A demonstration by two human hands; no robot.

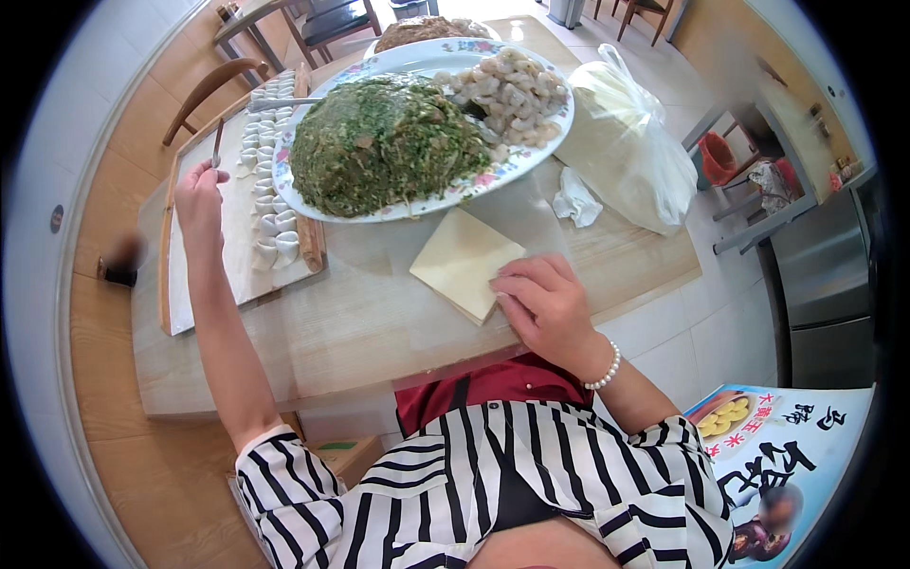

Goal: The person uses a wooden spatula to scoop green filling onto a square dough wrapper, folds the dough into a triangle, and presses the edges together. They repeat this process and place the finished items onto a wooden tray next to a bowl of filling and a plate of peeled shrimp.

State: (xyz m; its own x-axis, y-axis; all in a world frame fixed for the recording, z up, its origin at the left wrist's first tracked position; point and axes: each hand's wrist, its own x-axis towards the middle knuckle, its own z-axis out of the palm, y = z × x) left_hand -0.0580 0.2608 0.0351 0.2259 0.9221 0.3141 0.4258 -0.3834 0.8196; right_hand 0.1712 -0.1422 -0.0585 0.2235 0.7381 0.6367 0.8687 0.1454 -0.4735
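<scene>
My left hand (201, 195) is raised over the wooden tray (311, 245) and grips a thin, narrow utensil (217, 142), perhaps a filling spatula, pointing away from me. Rows of folded wontons (266, 160) lie along the tray's right side. My right hand (544, 302) has its fingertips pinched at the right corner of a stack of square, pale-yellow dough wrappers (462, 259). Just beyond the stack, a floral oval platter (334, 210) bears a mound of green chopped filling (384, 146) and a heap of peeled raw shrimp (519, 96).
A metal utensil (284, 103) juts over the platter's left rim. Behind it stands another plate with brown minced filling (426, 30). To the right are a tied plastic bag (633, 149) and crumpled white paper (577, 199). The table's front edge (341, 390) runs before my body.
</scene>
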